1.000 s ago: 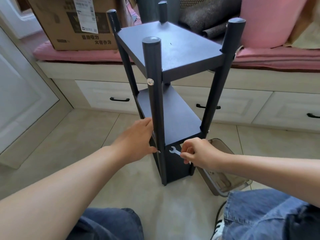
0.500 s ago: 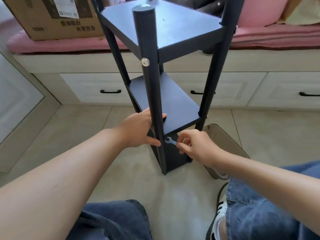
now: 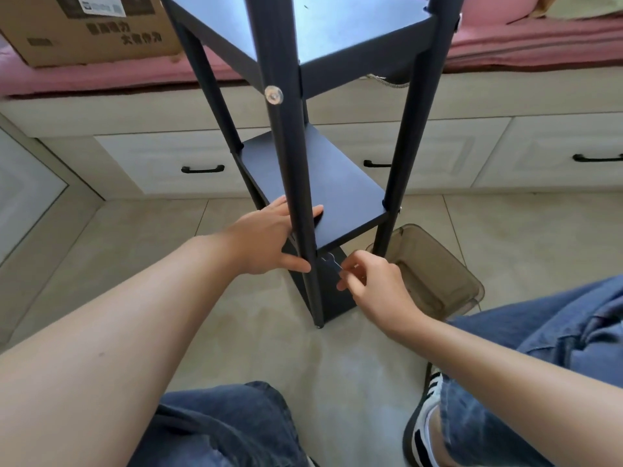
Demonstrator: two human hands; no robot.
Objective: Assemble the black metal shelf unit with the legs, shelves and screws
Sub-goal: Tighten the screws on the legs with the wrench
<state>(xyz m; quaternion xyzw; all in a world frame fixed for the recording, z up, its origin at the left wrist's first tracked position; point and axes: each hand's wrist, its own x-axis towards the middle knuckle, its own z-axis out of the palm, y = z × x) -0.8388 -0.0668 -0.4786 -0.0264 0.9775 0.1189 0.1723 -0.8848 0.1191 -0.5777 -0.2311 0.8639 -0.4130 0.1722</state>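
The black metal shelf unit (image 3: 337,183) stands upright on the tiled floor in front of me, with a top shelf, a middle shelf and a lower panel between four round legs. A silver screw head (image 3: 273,95) shows on the near leg (image 3: 296,197). My left hand (image 3: 269,241) grips the near leg at the middle shelf's corner, fingers on the shelf and thumb below it. My right hand (image 3: 367,281) pinches a small silver wrench (image 3: 332,264) just right of that leg, under the middle shelf.
A clear brownish plastic tub (image 3: 438,274) sits on the floor right of the shelf. Behind it runs a white drawer bench (image 3: 505,153) with pink cushions and a cardboard box (image 3: 84,28). My knees in jeans and a striped shoe (image 3: 421,429) fill the foreground.
My head has come closer and tilted down, so the shelf looks larger. My left hand has slid up to wrap the leg at the middle shelf. The wrench has shifted slightly under that shelf.
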